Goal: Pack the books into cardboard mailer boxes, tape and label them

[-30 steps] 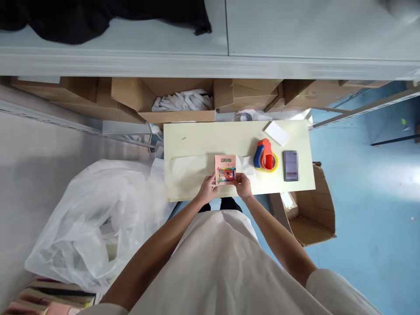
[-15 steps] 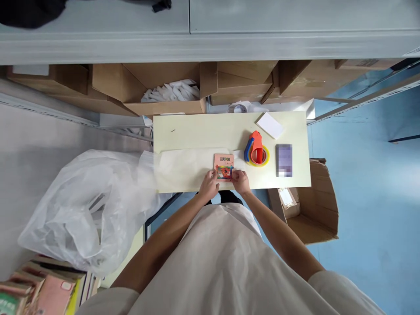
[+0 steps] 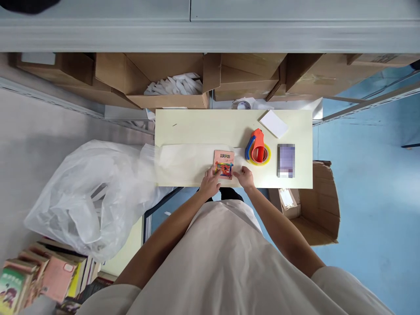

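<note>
A small pink book (image 3: 224, 158) with a colourful picture on its cover lies on a white plastic wrap sheet (image 3: 187, 159) at the table's front edge. My left hand (image 3: 210, 183) rests at the book's lower left, with its fingers stretched onto the cover. Just off the book's right edge is my right hand (image 3: 245, 178), its thumb and fingers apart and nothing held in it. An orange and blue tape dispenser (image 3: 257, 146) with a roll of clear tape lies to the right of the book.
A purple, blurred-out item (image 3: 286, 160) and a white card-like stack (image 3: 274, 124) are on the pale table (image 3: 203, 124). Open cardboard boxes (image 3: 170, 101) line the shelf behind. Bunched plastic (image 3: 82, 192) and several books (image 3: 55, 278) are at left, a carton (image 3: 320, 201) at right.
My right hand has come away from the book's right edge. My left fingers have moved from its left side onto the cover. The view has shifted slightly.
</note>
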The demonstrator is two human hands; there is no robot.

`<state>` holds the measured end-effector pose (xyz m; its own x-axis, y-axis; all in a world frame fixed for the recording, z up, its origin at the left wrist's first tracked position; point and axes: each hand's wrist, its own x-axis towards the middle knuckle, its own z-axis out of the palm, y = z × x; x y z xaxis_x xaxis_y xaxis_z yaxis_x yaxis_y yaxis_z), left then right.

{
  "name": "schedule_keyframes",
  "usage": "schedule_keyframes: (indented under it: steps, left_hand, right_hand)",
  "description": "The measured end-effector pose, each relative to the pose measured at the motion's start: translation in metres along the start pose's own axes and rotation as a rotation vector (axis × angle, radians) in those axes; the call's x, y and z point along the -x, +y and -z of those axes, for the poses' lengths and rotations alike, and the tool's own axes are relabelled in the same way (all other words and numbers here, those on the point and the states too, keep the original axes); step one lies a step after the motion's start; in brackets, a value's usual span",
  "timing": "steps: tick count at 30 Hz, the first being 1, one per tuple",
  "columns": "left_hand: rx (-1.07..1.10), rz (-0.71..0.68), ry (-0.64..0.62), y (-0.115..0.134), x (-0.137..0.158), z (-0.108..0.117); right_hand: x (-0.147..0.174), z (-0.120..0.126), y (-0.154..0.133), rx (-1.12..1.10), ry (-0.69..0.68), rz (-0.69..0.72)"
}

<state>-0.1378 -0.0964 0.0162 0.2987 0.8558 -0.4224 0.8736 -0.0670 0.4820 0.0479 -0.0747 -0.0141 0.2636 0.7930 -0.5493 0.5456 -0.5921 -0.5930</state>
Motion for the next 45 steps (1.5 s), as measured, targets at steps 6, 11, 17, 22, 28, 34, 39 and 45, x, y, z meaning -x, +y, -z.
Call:
schedule_keyframes:
  steps: [6,11,17,22,28,34,39,45]
  left_hand:
    - [0.043,-0.002,0.048,-0.002,-0.001,-0.005]
    - [0.060,-0.006,0.104,0.003,-0.011,-0.012]
    - [0.160,-0.067,0.137,0.005,-0.027,-0.015]
    - [0.447,-0.077,0.108,0.000,-0.034,-0.001]
    - [0.543,-0.174,0.290,0.031,-0.013,0.025]
    - [0.736,-0.131,0.164,0.053,-0.005,0.010]
    - [0.984,-0.022,0.205,0.036,-0.011,0.006]
    - [1.008,0.219,0.336,-0.005,-0.026,0.005]
  right_hand:
    - [0.009,-0.011,-0.016,-0.258,-0.092,0.094]
    - [0.015,-0.013,-0.025,-0.427,-0.084,0.015]
    - [0.011,0.009,-0.022,-0.771,-0.227,0.031]
    - [0.004,0.007,-0.024,-0.659,-0.044,0.022]
    - [0.008,-0.001,-0.036,-0.400,0.073,-0.001]
    - [0.025,0.011,-0.046,-0.423,0.116,0.073]
    - [0.033,0.009,-0.054,-0.529,-0.076,0.163]
    - [0.024,-0.016,-0.072,-0.725,-0.459,0.117]
